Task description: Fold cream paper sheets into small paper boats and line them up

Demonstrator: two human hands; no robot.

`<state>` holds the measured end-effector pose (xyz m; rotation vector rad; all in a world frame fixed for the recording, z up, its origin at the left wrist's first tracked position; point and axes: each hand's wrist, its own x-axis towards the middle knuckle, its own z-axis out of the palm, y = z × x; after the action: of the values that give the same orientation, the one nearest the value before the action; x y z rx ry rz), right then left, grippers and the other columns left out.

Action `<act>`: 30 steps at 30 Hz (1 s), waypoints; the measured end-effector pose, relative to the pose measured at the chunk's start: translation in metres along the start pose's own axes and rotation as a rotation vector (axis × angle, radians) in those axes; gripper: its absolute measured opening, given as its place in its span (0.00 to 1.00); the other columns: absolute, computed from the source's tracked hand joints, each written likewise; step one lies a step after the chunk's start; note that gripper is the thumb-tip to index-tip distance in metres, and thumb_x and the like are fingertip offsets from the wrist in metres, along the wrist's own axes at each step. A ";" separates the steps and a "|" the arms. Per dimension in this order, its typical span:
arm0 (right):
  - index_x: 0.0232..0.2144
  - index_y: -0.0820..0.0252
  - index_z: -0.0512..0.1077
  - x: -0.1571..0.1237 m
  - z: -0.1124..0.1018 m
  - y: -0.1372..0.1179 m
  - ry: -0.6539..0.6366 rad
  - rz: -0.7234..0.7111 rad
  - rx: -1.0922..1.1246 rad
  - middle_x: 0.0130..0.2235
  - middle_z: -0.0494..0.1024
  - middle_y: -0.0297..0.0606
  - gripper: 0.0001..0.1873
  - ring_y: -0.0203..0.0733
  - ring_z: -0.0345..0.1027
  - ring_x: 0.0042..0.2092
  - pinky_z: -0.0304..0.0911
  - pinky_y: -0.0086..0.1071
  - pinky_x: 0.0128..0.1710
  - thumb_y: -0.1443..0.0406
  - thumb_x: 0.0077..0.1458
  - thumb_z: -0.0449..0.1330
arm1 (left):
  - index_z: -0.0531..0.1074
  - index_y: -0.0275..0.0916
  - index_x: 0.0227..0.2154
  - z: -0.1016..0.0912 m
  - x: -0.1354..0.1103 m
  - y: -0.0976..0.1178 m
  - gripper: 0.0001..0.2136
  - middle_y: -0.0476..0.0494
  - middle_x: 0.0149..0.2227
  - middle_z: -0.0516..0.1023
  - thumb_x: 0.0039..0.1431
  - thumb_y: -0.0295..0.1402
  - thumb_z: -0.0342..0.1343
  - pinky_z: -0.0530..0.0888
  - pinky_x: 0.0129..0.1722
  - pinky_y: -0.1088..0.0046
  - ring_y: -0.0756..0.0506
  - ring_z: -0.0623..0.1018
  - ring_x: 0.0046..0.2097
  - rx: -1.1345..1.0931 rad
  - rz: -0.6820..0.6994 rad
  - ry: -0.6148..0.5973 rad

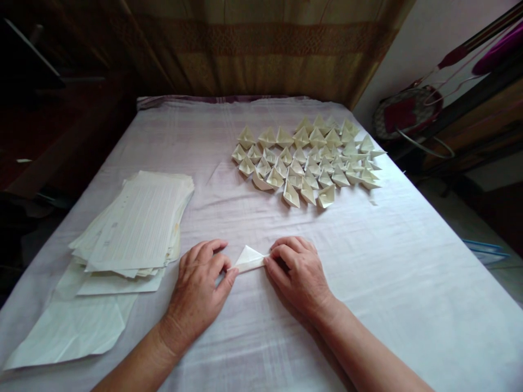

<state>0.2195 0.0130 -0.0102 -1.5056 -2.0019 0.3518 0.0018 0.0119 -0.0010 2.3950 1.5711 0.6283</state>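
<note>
Between my two hands lies a small folded paper boat (250, 260), white, with a pointed peak in the middle. My left hand (204, 275) pinches its left end between thumb and index finger. At the right end, my right hand (297, 272) grips the other tip, thumb and fingers pressed together. Both hands rest low over the cloth. Beyond them, to the right, several finished paper boats (297, 167) stand in close rows. Left of my left hand is a stack of printed paper sheets (134, 223), a bit fanned out.
A pale checked cloth (212, 337) covers the surface. One larger, creased sheet (77, 321) sticks out below the stack. A brown curtain (253, 54) hangs behind the far edge. On the right, past the edge, are a patterned bag (408, 111) and dark wooden furniture.
</note>
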 end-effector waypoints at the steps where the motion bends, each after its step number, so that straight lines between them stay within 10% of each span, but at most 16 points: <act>1: 0.26 0.58 0.70 0.000 0.000 0.000 0.000 0.001 -0.002 0.35 0.76 0.36 0.08 0.43 0.66 0.39 0.56 0.39 0.42 0.65 0.58 0.61 | 0.69 0.42 0.29 0.000 0.000 0.000 0.07 0.41 0.49 0.75 0.63 0.34 0.53 0.67 0.51 0.55 0.37 0.71 0.52 -0.002 -0.003 -0.005; 30: 0.25 0.56 0.69 0.001 0.002 -0.001 0.008 0.027 -0.030 0.34 0.75 0.36 0.10 0.43 0.65 0.38 0.54 0.39 0.41 0.64 0.60 0.60 | 0.71 0.40 0.28 0.000 0.004 0.006 0.08 0.39 0.47 0.75 0.63 0.32 0.53 0.68 0.50 0.53 0.37 0.72 0.49 0.116 0.030 -0.009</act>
<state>0.2170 0.0137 -0.0111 -1.5521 -1.9908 0.3276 0.0085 0.0127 0.0021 2.5060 1.6125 0.5457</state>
